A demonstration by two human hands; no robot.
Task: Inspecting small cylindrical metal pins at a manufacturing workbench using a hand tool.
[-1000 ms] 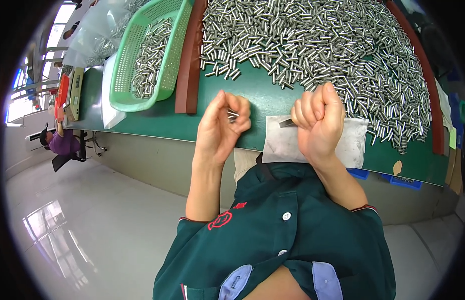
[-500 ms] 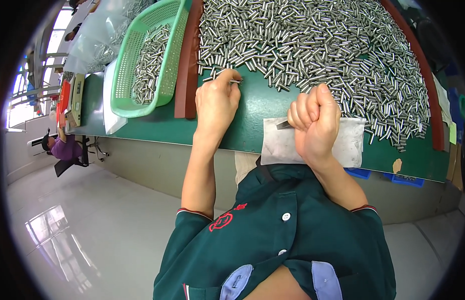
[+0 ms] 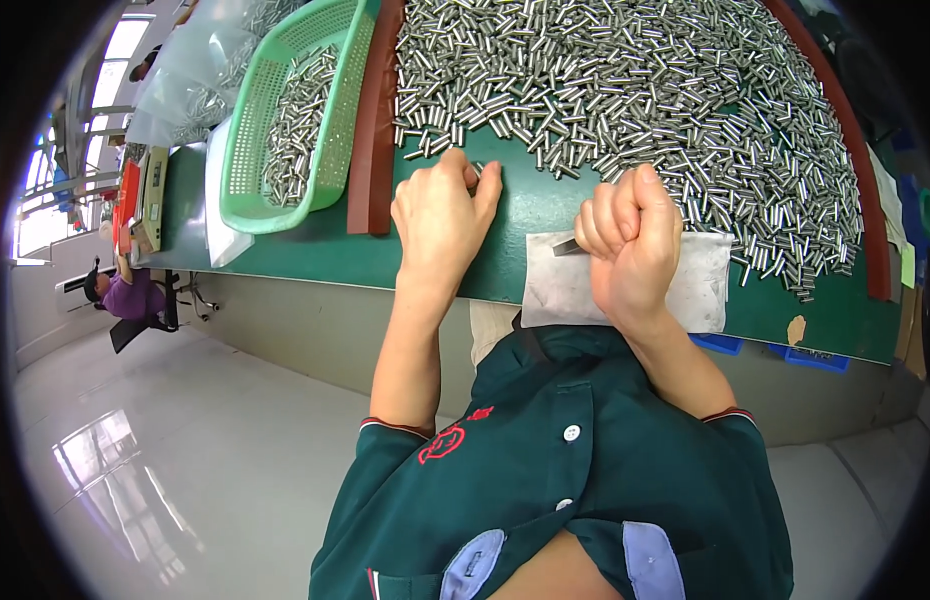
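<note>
My left hand [image 3: 440,225] hovers over the green tabletop at the near edge of a heap of short, shiny metal pins [image 3: 625,90]. Its fingers curl inward, and a small metal pin [image 3: 476,172] shows between forefinger and thumb. My right hand [image 3: 635,245] is closed in a fist, palm side up, above a whitish cloth [image 3: 700,285]. Out of the fist's left side pokes the end of a flat, grey metal piece [image 3: 566,247]; the rest lies hidden in the fingers, so its kind cannot be made out.
Left of a reddish-brown rail [image 3: 370,150] stands a green mesh basket [image 3: 247,165] with pins inside. Another such rail [image 3: 865,205] bounds the heap on the right. Plastic bags [image 3: 185,90] and a scale [image 3: 155,195] sit farther left. A seated person [image 3: 130,295] is beyond.
My left hand has shifted slightly right and its thumb has swung away from the forefinger. The right hand stays put with the flat metal piece.
</note>
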